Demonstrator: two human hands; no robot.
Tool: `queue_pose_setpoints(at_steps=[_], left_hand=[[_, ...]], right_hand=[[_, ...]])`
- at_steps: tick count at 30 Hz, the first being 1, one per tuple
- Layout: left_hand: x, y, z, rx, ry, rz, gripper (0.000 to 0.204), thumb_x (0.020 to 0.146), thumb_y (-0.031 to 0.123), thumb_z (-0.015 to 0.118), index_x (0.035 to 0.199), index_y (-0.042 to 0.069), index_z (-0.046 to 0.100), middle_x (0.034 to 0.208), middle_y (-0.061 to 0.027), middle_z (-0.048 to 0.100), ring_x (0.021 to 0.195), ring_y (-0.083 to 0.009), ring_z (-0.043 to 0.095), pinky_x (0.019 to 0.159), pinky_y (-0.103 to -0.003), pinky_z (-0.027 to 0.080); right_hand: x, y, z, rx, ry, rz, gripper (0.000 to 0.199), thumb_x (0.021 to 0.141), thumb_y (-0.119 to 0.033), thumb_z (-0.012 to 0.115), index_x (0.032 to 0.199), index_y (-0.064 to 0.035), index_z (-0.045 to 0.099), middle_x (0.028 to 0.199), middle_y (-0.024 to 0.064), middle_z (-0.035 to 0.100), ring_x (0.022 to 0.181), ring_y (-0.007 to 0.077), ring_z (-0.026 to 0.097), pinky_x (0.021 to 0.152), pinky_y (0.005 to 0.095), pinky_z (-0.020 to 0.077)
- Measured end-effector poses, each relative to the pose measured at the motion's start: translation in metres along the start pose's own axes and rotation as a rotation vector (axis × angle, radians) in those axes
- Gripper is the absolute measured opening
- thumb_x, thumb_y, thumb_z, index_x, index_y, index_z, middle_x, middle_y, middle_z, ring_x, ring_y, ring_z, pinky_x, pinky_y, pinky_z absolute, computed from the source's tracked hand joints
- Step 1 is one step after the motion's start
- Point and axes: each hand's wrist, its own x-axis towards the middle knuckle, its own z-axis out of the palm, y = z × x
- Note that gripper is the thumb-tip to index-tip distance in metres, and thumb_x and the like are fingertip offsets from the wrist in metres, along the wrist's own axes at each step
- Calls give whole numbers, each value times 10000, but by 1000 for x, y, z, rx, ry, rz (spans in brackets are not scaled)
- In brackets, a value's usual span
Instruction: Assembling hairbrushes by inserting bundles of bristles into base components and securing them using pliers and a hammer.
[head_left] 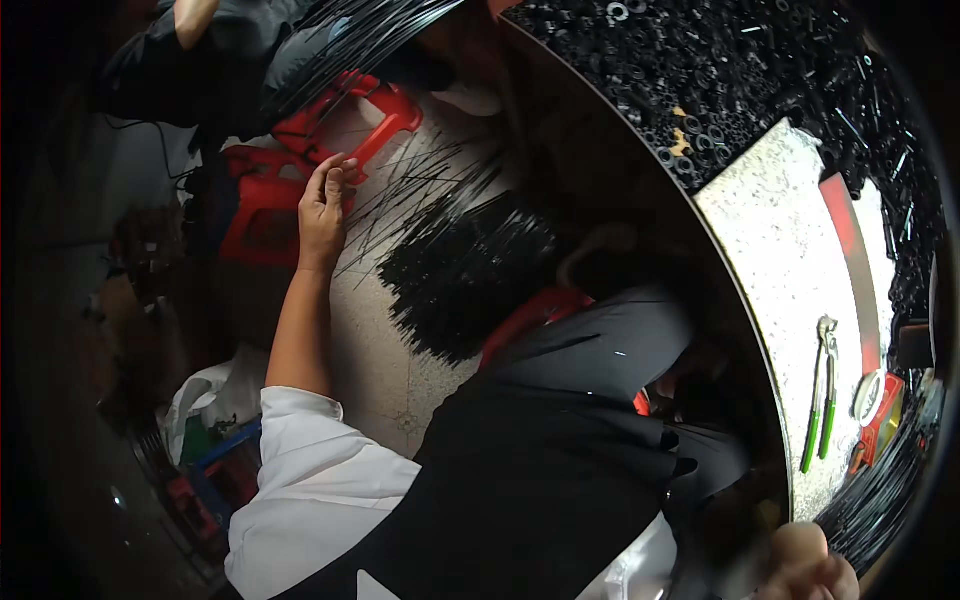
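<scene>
My left hand (pixel 325 215) is stretched out over the floor, its fingers curled together beside a red plastic stool (pixel 397 112). Whatever its fingers may hold is too small or hidden to make out. A large bundle of thin black rods (pixel 470 280) lies to the right of that hand, with loose strands fanning out near it. At the lower right, my right hand (pixel 808 568) is smeared by motion next to the table edge. Another bundle of thin black rods (pixel 880 510) is close to it. The grip of the right hand does not show clearly.
The table (pixel 770 250) curves along the right, heaped with small black rings and tubes (pixel 720 60). Green-handled pliers (pixel 822 390), a red-and-grey strip (pixel 852 265) and a white roll (pixel 868 398) lie on it. Another person's arm (pixel 192 20) shows at upper left.
</scene>
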Motion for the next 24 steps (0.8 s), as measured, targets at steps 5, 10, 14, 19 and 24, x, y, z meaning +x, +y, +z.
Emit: queue_pose_setpoints(at_steps=[5,10,14,19,24], left_hand=[[7,3,54,-90,-145,70,395,977,279,464,1231,-21,494,1121,-106,601,993,-153,580,838,-276,459],[-9,18,105,63,-399,48,434,971,243,441,1331,1,419,1266,-125,530,1161,-223,511,983,-319,388],[-14,-15,109,31,-543,128,442,991,214,378,1356,-32,342,1344,-174,435,1239,-252,438,1036,-344,336],[-39,72,156,75,-559,252,343,944,159,492,1235,-22,471,1171,-160,566,1031,-252,563,883,-329,444],[-50,102,180,122,-724,258,384,965,210,456,1280,-9,446,1180,-164,586,1052,-234,573,895,-294,440]], right_hand=[[58,9,24,257,-127,-305,117,822,-182,603,803,-68,618,784,36,606,695,189,605,585,287,481],[-24,23,57,146,50,-223,218,714,-95,559,888,-4,655,872,135,623,698,228,596,585,295,470],[-92,53,34,-121,-112,229,310,695,-138,597,956,29,611,886,143,588,728,205,583,570,279,456],[-254,108,-55,-809,-125,874,159,670,-29,570,824,-62,592,756,102,576,673,271,571,588,378,478],[-411,106,-177,-1287,-268,1478,90,780,-64,540,833,-31,604,907,133,604,883,307,579,745,402,486]])
